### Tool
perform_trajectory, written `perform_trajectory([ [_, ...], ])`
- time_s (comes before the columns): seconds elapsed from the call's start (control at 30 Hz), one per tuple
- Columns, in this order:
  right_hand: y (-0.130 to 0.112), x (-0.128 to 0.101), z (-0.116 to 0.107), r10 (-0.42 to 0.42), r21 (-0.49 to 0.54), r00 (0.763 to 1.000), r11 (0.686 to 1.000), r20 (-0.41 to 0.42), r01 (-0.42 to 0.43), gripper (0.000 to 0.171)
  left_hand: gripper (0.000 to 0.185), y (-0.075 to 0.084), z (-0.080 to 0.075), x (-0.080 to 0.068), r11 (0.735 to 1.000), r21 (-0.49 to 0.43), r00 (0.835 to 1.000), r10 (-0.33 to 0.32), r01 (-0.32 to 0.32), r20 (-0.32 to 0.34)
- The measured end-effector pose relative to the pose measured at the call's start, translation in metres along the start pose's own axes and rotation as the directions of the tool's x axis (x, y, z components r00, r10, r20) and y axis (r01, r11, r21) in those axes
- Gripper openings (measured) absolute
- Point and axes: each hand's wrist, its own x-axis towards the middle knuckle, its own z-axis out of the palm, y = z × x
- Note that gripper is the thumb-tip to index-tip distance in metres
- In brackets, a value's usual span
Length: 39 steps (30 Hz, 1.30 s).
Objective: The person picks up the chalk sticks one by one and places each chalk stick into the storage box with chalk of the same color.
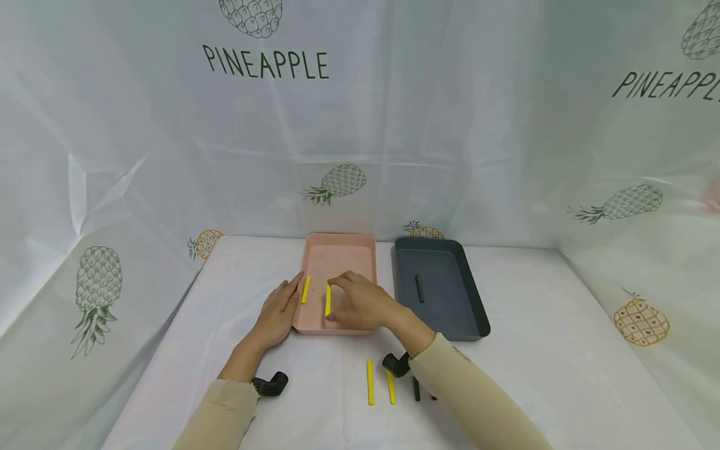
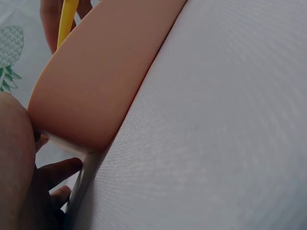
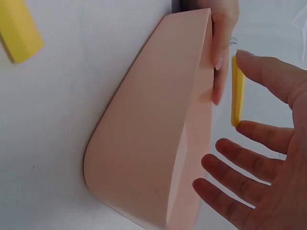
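Over the pink tray, my right hand pinches a short yellow stick end to end between thumb and index finger. In the right wrist view the other fingers of that hand spread apart below the yellow stick. My left hand rests along the tray's left side with its fingers extended, touching the wall. Another yellow stick lies inside the pink tray by the left wall. The left wrist view shows the tray's outer wall close up, beside part of the left hand.
Right of the pink tray stands a dark grey tray with one dark stick inside. Nearer on the white table lie two yellow sticks and dark sticks, partly hidden by the right forearm. A pineapple-printed curtain hangs behind.
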Motion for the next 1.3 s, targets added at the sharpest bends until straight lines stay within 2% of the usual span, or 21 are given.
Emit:
perform_trajectory([
  [0.37,0.000,0.017,0.007,0.029,-0.008,0.999,1.000,-0.021,-0.029,0.076,0.052,-0.003,0.000,0.000,1.000,-0.005,1.000,0.006,-0.006,-0.009],
  [0.73,-0.003,0.031,0.016,0.108,0.022,0.994,0.994,-0.001,-0.108,0.076,0.052,-0.004,0.000,0.001,1.000,-0.006,1.000,0.021,-0.022,-0.008],
  [1.3,-0.001,0.052,0.036,0.150,-0.058,0.989,0.987,0.004,-0.149,0.073,0.052,-0.006,0.002,0.003,1.000,-0.006,1.000,0.018,-0.018,-0.011],
])
